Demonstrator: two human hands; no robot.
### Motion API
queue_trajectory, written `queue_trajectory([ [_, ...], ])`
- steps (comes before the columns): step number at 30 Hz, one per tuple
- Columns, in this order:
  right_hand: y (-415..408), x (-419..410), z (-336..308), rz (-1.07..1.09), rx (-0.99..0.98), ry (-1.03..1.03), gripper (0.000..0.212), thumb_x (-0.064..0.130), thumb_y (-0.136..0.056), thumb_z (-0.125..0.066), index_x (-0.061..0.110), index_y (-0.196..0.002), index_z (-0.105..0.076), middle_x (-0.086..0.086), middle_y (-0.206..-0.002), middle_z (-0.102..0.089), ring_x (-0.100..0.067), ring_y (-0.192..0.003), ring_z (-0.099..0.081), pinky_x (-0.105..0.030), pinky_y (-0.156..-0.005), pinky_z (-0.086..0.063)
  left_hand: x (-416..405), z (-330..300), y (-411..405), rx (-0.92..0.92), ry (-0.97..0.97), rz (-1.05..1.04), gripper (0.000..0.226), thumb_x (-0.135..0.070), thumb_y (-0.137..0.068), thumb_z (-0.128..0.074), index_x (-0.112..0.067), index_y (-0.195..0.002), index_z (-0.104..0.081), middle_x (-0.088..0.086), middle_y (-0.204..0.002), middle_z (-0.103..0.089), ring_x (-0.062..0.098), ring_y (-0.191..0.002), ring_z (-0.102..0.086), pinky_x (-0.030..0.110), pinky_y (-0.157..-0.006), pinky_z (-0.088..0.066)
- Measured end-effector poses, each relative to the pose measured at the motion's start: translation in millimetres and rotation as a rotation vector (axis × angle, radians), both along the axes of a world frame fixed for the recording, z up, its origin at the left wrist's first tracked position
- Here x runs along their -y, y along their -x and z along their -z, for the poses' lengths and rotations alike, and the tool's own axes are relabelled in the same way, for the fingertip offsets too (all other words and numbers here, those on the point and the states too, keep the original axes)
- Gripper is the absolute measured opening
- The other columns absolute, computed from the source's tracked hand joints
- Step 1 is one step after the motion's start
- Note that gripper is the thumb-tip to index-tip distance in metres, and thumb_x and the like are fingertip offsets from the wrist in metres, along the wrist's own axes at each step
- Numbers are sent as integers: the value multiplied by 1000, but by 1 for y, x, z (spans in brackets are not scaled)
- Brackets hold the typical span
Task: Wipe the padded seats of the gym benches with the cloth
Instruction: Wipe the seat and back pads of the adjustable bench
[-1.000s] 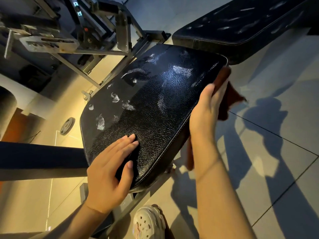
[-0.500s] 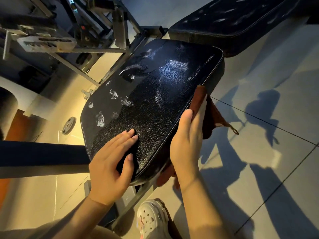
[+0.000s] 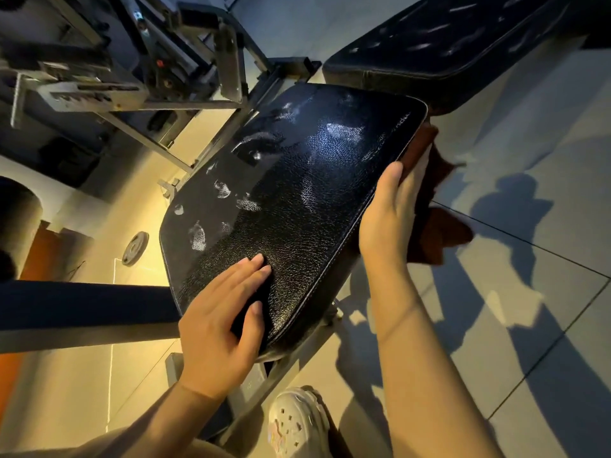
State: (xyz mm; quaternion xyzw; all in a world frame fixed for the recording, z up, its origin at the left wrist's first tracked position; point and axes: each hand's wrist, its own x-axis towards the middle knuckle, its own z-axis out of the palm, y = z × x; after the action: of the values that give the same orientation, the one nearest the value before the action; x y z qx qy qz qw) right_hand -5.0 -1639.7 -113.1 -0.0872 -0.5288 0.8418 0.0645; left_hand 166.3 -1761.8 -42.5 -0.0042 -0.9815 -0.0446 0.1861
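Right hand (image 3: 388, 213) farther up seat (image 3: 297, 193) edge

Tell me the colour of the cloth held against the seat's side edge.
Reddish brown cloth, seen in the head view, the only one.

The cloth (image 3: 429, 200) is mostly hidden behind the right hand (image 3: 388, 213) and seat (image 3: 297, 193) edge.

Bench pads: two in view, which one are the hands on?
The near seat pad: left hand flat on top, right hand pressing the cloth to its side edge. The far pad is untouched.
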Motion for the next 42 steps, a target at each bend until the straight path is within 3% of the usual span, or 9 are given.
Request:
queue_trajectory([
  [12,-117,22,-5,-212,51,-65,67,43,-95,-24,21,-155,-2,5,-164,-2,0,-148,-3,-24,-122,-5,1,-1,-2,-22,-45,-20,40,-31,-94,-40,-19,-120,-67,-8,-126,-61,4,-125,-50,22,-110,-34],
  [16,-159,20,-2,-308,58,-194,66,45,-94,-23,23,-154,-5,12,-160,-5,9,-143,-3,-6,-114,-3,0,-1,-4,-35,-56,-18,41,-32,-93,-38,-18,-119,-68,-7,-125,-63,5,-122,-52,20,-106,-32],
  [20,-190,-3,-10,-446,79,-191,52,49,-101,-28,36,-151,-16,17,-155,-21,2,-144,-19,-6,-110,-16,3,-3,-9,-93,-117,34,37,-27,-92,-43,-11,-113,-68,1,-117,-68,14,-112,-58,21,-97,-37],
  [22,-200,-17,-23,-573,260,-118,62,67,-93,-34,43,-148,-23,18,-146,-32,-8,-139,-32,-19,-113,-24,-3,0,-27,-228,-228,23,33,-24,-92,-45,-7,-109,-68,0,-109,-67,14,-105,-58,18,-93,-38],
  [24,-206,-30,-34,-598,421,-38,98,93,-63,-41,42,-146,-35,9,-149,-40,-22,-136,-41,-46,-115,-31,-18,9,-55,-316,-350,23,31,-22,-91,-46,-5,-107,-67,-5,-106,-61,9,-101,-56,11,-93,-37],
  [28,-210,-58,-72,-451,482,126,61,62,-91,-44,21,-137,-49,-5,-138,-54,-29,-124,-52,-50,-111,-37,-60,37,-115,-267,-511,85,25,-33,-87,-53,-23,-110,-57,-8,-108,-59,1,-103,-52,6,-93,-35],
  [32,-214,-73,-116,-397,466,93,59,57,-95,-46,17,-138,-52,-9,-130,-60,-31,-120,-55,-47,-110,-38,-95,41,-141,-169,-564,199,49,-59,-84,-59,-29,-123,-52,-21,-125,-51,-5,-116,-48,11,-95,-38],
  [37,-226,-68,-159,-364,284,47,51,43,-102,-40,15,-145,-43,-10,-147,-48,-30,-133,-47,-40,-106,-38,-120,14,-135,-182,-716,110,49,-81,-74,-50,-60,-116,-37,-39,-105,-47,-7,-96,-54,6,-79,-41],
  [42,-232,-83,-179,-304,178,-176,39,47,-102,-38,29,-134,-52,0,-128,-61,-24,-117,-58,-49,-106,-43,-129,9,-133,-250,-821,62,52,-67,-73,-59,-39,-116,-58,-19,-103,-66,4,-92,-63,19,-77,-50],
])
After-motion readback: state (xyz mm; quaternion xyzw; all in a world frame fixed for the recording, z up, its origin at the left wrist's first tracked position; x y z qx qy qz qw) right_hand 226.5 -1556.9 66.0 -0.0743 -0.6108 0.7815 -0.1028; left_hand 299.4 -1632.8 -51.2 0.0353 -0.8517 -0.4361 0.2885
